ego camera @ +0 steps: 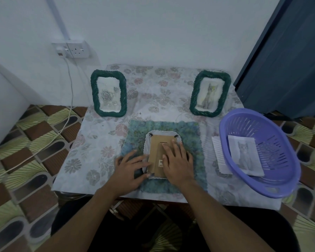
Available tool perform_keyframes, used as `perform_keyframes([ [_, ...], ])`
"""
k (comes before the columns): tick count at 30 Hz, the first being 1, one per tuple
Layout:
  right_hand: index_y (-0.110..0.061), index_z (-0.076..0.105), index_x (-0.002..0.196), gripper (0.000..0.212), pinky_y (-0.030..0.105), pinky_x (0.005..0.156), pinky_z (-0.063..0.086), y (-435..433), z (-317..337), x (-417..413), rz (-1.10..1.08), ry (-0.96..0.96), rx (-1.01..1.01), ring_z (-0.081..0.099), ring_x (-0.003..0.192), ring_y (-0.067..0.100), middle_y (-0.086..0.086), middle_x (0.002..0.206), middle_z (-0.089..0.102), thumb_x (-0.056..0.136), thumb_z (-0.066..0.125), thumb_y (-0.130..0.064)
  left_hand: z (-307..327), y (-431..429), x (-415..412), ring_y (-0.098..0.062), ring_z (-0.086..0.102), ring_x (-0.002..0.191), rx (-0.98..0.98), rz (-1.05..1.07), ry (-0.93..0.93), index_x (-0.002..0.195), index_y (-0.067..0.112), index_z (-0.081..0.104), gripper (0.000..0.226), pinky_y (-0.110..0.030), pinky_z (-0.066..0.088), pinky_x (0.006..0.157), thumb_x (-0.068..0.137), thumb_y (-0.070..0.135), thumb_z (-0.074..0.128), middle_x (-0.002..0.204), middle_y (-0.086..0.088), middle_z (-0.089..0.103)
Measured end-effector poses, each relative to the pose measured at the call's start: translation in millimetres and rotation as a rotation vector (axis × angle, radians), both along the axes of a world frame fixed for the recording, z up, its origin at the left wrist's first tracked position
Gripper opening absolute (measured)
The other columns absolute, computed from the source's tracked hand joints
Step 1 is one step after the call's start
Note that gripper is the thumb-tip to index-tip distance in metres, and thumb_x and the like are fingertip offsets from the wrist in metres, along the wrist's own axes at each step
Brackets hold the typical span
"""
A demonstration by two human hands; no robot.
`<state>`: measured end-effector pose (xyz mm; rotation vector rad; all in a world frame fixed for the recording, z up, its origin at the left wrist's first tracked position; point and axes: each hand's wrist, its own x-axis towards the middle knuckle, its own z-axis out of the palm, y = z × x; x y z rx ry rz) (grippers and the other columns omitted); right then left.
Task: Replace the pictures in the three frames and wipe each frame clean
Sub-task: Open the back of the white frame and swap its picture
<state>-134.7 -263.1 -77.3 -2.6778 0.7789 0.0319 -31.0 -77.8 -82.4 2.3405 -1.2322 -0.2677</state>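
A white frame (154, 135) lies face down on a blue-green cloth (189, 131), its brown cardboard back (155, 151) up. My right hand (177, 159) lies flat on that back with straight fingers. My left hand (131, 166) touches the frame's left edge, fingers spread. Two green rope-edged frames stand at the back: the left frame (108, 93) shows roses, the right frame (209, 93) shows a cat.
A purple plastic basket (280, 170) at the right table edge holds a loose cat picture (245, 155). White paper (219, 155) lies beside it. The table (91, 142) has a floral cover. A wall socket (76, 50) and cable are at back left.
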Motion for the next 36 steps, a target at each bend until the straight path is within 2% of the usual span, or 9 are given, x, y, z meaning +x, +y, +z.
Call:
perform_keyframes([
  [3, -0.04, 0.021, 0.155, 0.071, 0.052, 0.12, 0.012, 0, 0, 0, 0.0, -0.003, -0.005, -0.003, 0.154, 0.017, -0.006, 0.168, 0.004, 0.09, -0.002, -0.055, 3, -1, 4, -0.01, 0.027, 0.141, 0.023, -0.009, 0.001, 0.119, 0.046, 0.066, 0.075, -0.053, 0.023, 0.111, 0.078, 0.091, 0.023, 0.135, 0.033, 0.042],
  [7, -0.039, 0.024, 0.154, 0.08, 0.052, 0.119, 0.014, 1, 2, 0, -0.002, -0.007, -0.024, 0.0, 0.154, 0.018, -0.006, 0.168, 0.007, 0.083, -0.008, -0.056, 6, -6, 9, -0.012, 0.025, 0.143, 0.12, -0.025, -0.008, 0.107, 0.048, 0.071, 0.081, -0.054, 0.024, 0.109, 0.069, 0.096, 0.02, 0.138, 0.033, 0.043],
  [11, -0.039, 0.025, 0.154, 0.075, 0.051, 0.12, 0.013, 1, 3, 0, -0.002, 0.009, -0.016, 0.0, 0.154, 0.018, -0.006, 0.167, 0.007, 0.087, -0.004, -0.055, 19, -13, 10, -0.013, 0.018, 0.144, 0.232, -0.015, 0.005, 0.101, 0.048, 0.073, 0.052, -0.05, 0.019, 0.107, 0.071, 0.081, 0.046, 0.15, 0.028, 0.035],
  [15, -0.039, 0.024, 0.154, 0.069, 0.051, 0.12, 0.013, 0, 2, 0, -0.005, 0.025, -0.023, -0.002, 0.154, 0.017, -0.006, 0.167, 0.006, 0.091, 0.002, -0.053, 27, -15, 10, -0.012, 0.019, 0.138, 0.27, 0.014, 0.006, 0.1, 0.048, 0.073, 0.031, -0.045, 0.018, 0.101, 0.079, 0.068, 0.064, 0.146, 0.028, 0.036],
  [24, -0.04, 0.022, 0.155, 0.064, 0.051, 0.12, 0.011, 0, 1, 0, -0.003, 0.044, -0.016, -0.003, 0.154, 0.016, -0.007, 0.168, 0.004, 0.093, 0.007, -0.051, 30, -20, 2, -0.012, 0.023, 0.133, 0.243, 0.076, -0.061, 0.094, 0.049, 0.075, 0.028, -0.039, 0.017, 0.095, 0.078, 0.069, 0.062, 0.141, 0.025, 0.039],
  [28, -0.04, 0.024, 0.154, 0.069, 0.051, 0.12, 0.013, 1, 0, 0, -0.011, 0.013, -0.024, 0.0, 0.154, 0.017, -0.006, 0.167, 0.007, 0.091, 0.001, -0.054, 21, -15, 1, -0.012, 0.022, 0.131, 0.16, 0.117, -0.031, 0.089, 0.047, 0.075, 0.049, -0.037, 0.016, 0.09, 0.072, 0.081, 0.044, 0.137, 0.025, 0.042],
  [30, -0.04, 0.025, 0.154, 0.066, 0.051, 0.12, 0.013, 1, 0, 0, -0.013, 0.013, -0.022, 0.0, 0.154, 0.017, -0.006, 0.167, 0.007, 0.093, 0.004, -0.053, 14, -14, -2, -0.013, 0.025, 0.129, 0.115, 0.129, -0.061, 0.084, 0.045, 0.074, 0.054, -0.04, 0.02, 0.092, 0.072, 0.08, 0.034, 0.133, 0.025, 0.045],
  [32, -0.04, 0.025, 0.154, 0.064, 0.051, 0.12, 0.013, 1, 0, 0, -0.011, 0.019, -0.018, -0.001, 0.154, 0.017, -0.006, 0.167, 0.007, 0.093, 0.007, -0.052, 7, -14, -5, -0.016, 0.032, 0.127, 0.065, 0.157, -0.093, 0.077, 0.043, 0.071, 0.047, -0.045, 0.026, 0.091, 0.076, 0.075, 0.037, 0.128, 0.024, 0.05],
  [36, -0.04, 0.027, 0.153, 0.077, 0.052, 0.119, 0.014, 2, 1, 0, -0.013, -0.008, -0.029, 0.001, 0.154, 0.017, -0.006, 0.167, 0.01, 0.085, -0.004, -0.056, -2, -15, -8, -0.018, 0.033, 0.126, 0.029, 0.246, -0.029, 0.077, 0.043, 0.07, 0.045, -0.051, 0.03, 0.095, 0.076, 0.074, 0.038, 0.122, 0.028, 0.049],
])
